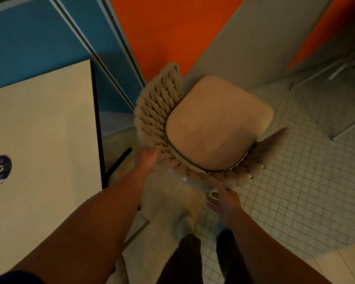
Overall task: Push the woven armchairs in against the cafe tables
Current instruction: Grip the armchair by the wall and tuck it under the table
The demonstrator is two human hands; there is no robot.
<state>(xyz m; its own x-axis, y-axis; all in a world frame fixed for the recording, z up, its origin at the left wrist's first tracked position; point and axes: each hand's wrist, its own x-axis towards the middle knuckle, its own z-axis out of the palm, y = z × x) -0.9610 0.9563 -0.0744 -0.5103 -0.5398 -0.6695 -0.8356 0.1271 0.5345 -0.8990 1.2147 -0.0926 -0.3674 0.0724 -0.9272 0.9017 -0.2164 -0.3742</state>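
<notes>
We are holding the woven armchair by its back rim with both hands.

Our left hand is wrapping over the braided rope where the back curves into the left arm, while our right hand is resting against the rim lower right, fingers spread; whether it is actually clamped we cannot tell through the blur. The chair, with its tan seat cushion, is standing on the small-tiled floor, just beside the corner of the pale bench at our left but apart from it. Our shoe is showing below.
</notes>
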